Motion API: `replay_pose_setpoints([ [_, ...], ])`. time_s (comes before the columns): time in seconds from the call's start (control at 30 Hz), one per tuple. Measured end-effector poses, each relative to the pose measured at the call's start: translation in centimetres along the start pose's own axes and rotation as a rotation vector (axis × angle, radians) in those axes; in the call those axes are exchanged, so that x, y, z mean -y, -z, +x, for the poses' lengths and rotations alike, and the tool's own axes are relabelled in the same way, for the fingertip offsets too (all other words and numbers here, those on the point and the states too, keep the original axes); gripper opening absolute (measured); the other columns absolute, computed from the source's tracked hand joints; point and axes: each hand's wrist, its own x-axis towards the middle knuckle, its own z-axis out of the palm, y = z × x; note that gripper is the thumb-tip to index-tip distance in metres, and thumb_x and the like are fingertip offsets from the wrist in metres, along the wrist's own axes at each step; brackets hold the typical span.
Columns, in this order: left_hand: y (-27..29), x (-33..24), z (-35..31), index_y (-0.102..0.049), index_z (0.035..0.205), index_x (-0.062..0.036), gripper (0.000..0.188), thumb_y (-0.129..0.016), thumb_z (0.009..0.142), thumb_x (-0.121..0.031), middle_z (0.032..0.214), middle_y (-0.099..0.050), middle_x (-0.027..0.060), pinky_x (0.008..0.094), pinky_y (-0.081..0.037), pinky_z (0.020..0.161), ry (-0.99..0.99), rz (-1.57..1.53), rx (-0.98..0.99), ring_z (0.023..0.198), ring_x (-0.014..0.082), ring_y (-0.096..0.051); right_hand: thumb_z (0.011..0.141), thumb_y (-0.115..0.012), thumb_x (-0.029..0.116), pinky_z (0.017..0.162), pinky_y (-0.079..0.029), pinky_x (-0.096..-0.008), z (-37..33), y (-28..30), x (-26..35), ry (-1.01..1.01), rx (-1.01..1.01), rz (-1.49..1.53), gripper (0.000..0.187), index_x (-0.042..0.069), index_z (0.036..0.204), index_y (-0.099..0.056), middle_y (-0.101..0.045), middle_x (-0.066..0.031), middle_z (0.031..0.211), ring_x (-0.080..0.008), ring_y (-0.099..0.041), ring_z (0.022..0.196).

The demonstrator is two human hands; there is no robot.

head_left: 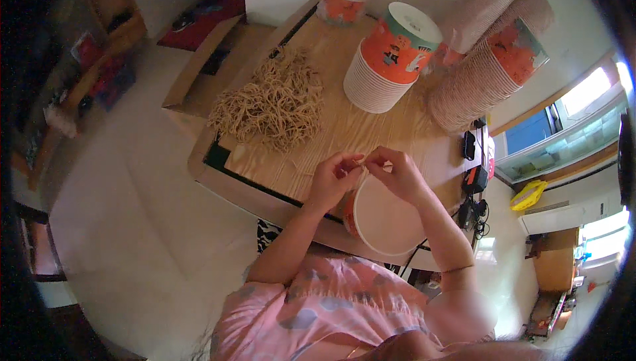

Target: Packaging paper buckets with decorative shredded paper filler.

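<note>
My left hand [334, 179] and my right hand [396, 172] meet above the near edge of the table, both closed in a pinch. Between their fingertips shows a thin bit of tan cord [362, 163]; most of it is hidden by the fingers. Just below my hands is a paper tub [387, 222], its round white end facing up and its orange side showing at the left. Further off to the left lies a tangled heap of tan cords [275, 103].
A stack of nested paper tubs [391, 63], the top one orange and green, stands beyond my hands. More tall stacks [480, 73] in clear wrap lean at the right. Black adapters and cables [472, 195] lie along the table's right edge. Cardboard [192, 83] sits at the left.
</note>
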Motion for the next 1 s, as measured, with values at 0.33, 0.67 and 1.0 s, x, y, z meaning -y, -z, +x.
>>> replay_pose_setpoints([
  [0.33, -0.2, -0.7, 0.0, -0.063, 0.097, -0.0044, 0.019, -0.066, 0.079, -0.009, 0.079, -0.063, -0.0005, 0.0187, -0.043, 0.059, 0.019, 0.076, -0.015, 0.067, 0.0039, -0.054, 0.082, -0.060, 0.010, 0.071, -0.048, -0.0299, 0.1, 0.0, -0.5, 0.057, -0.003, 0.030, 0.013, -0.002, 0.088, -0.061, -0.062, -0.0087, 0.076, -0.0144, -0.059, 0.072],
  [0.67, -0.2, -0.4, 0.1, -0.062, 0.089, -0.0038, 0.012, -0.066, 0.079, -0.008, 0.076, -0.062, -0.0007, 0.0198, -0.044, 0.059, -0.005, 0.130, -0.056, 0.066, 0.0041, -0.054, 0.083, -0.061, 0.011, 0.069, -0.047, -0.0291, 0.0, 0.1, -0.4, 0.031, 0.004, 0.021, 0.013, -0.001, 0.087, -0.061, -0.061, -0.0074, 0.076, -0.0133, -0.057, 0.071],
  [1.0, -0.3, -0.9, 0.0, -0.063, 0.094, -0.0050, 0.015, -0.065, 0.080, -0.006, 0.080, -0.063, -0.0004, 0.0194, -0.045, 0.061, -0.021, 0.022, -0.081, 0.070, 0.0046, -0.056, 0.080, -0.064, 0.014, 0.060, -0.045, -0.0282, 0.5, 0.5, 0.2, -0.035, 0.068, 0.039, 0.014, 0.002, 0.085, -0.058, -0.057, -0.0030, 0.070, -0.0108, -0.053, 0.065],
])
